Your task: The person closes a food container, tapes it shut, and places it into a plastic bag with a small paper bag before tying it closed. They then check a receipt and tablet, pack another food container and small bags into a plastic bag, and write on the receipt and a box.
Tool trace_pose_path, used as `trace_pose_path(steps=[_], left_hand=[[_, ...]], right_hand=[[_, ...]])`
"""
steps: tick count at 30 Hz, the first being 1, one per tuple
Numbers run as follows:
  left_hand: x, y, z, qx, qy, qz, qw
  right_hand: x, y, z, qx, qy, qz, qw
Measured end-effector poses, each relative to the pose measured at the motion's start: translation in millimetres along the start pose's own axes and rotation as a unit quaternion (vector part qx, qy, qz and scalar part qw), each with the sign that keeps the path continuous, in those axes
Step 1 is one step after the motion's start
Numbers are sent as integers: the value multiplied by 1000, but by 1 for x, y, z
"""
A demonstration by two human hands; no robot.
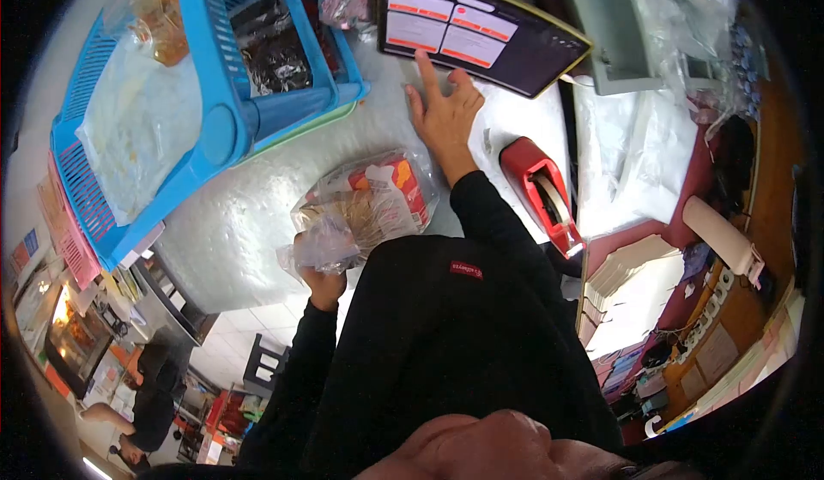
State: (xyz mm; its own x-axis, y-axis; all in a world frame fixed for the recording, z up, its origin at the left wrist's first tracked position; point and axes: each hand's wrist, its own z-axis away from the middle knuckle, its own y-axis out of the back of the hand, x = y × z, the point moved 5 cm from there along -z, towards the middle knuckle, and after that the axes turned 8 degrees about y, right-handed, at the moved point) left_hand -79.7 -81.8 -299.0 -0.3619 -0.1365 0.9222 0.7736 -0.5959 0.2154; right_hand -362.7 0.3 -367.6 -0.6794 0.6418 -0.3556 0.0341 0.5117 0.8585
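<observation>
My left hand (323, 281) is closed around the gathered neck of a clear plastic bag (365, 197). Inside the bag are a red and orange box (403, 187) and something brownish that I cannot make out through the plastic. My right hand (448, 118) reaches over the metal counter (232, 214) to a tablet (481, 30) showing white and orange panels. Its index finger is stretched out at the screen's lower edge, the other fingers loosely bent, and it holds nothing. A red tape dispenser (519, 161) stands right of my right forearm.
Blue plastic baskets (227, 132) at the left hold dark packets and a whitish plastic bag (142, 124). Right of the tablet are a grey tray (614, 60) and clear plastic bags (631, 154). Stacked cartons (635, 291) stand lower right. Another person (154, 394) is at the lower left.
</observation>
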Motion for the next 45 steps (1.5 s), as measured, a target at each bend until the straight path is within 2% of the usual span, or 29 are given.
trace_pose_path(steps=[2, 6, 8, 12, 14, 15, 16, 18, 19, 20, 21, 22, 23, 24, 25, 26, 27, 28, 29, 30, 33, 35, 37, 38, 40, 41, 42, 44, 45], left_hand=[[-5, 2, -1, -14, -54, -84, 995], [7, -9, 1, 18, -58, 28, 998], [3, -10, 3, -19, 13, 33, 999], [-4, -10, 4, -25, -56, -23, 998], [-26, -6, 7, -42, -41, -105, 993], [-59, -1, 5, -21, -117, -98, 988], [-54, -9, 14, -25, -128, -95, 987], [-29, -25, 45, -35, -193, 142, 970], [-11, -32, 61, -44, -203, 144, 967], [15, -42, 84, -57, -313, 24, 948], [32, -56, 111, -67, -416, -95, 902], [32, -68, 133, -78, -429, -89, 896], [22, -78, 146, -115, -335, 99, 930], [-1, -86, 164, -161, -212, 271, 925], [-38, -82, 165, -81, -320, -162, 930], [-21, -96, 203, -111, -334, -155, 923], [20, -105, 246, -116, -267, -26, 956], [54, -124, 282, -132, -189, 109, 967], [71, -146, 315, -222, -159, 178, 946], [81, -165, 349, -315, -117, 238, 911], [116, -219, 454, -474, -102, 307, 819], [125, -245, 513, -524, -139, 259, 799], [123, -257, 558, -555, -126, 256, 781], [119, -264, 579, -566, -112, 251, 778], [120, -271, 611, -605, -125, 236, 750], [124, -274, 625, -635, -135, 235, 723], [129, -278, 639, -664, -144, 233, 696], [141, -292, 660, -668, -142, 238, 690], [147, -303, 673, -683, -153, 249, 670]], right_hand=[[0, 9, 7, 0, 4, 11, 1000], [-11, 40, 48, 5, 51, -90, 995], [-16, 67, 83, 0, 24, -131, 991], [-22, 124, 163, 24, -25, -185, 982], [-21, 155, 203, 3, -75, -207, 976], [-15, 165, 228, 13, -76, -188, 979], [-7, 174, 253, 24, -78, -169, 982], [6, 206, 292, 8, -91, -118, 989], [15, 220, 312, 3, -109, -105, 988], [23, 236, 332, 19, -111, -102, 988], [32, 252, 355, 40, -164, -151, 974], [38, 269, 380, 62, -216, -199, 954], [44, 285, 407, 78, -278, -225, 931], [42, 305, 431, 98, -295, -217, 925], [45, 322, 452, 141, -355, -295, 876], [50, 340, 476, 189, -402, -366, 818], [52, 354, 503, 213, -399, -406, 794], [51, 373, 524, 243, -395, -467, 753], [46, 404, 537, 262, -416, -510, 706], [41, 434, 553, 285, -412, -532, 683], [33, 514, 602, 356, -327, -616, 622], [29, 563, 631, 403, -278, -621, 612], [17, 597, 646, 467, -232, -656, 545], [17, 608, 657, 476, -226, -651, 546], [21, 627, 675, 500, -312, -581, 561], [20, 636, 678, 533, -299, -589, 529], [26, 640, 682, 536, -294, -588, 530], [35, 651, 689, 551, -289, -578, 528], [43, 658, 693, 551, -286, -579, 529]])
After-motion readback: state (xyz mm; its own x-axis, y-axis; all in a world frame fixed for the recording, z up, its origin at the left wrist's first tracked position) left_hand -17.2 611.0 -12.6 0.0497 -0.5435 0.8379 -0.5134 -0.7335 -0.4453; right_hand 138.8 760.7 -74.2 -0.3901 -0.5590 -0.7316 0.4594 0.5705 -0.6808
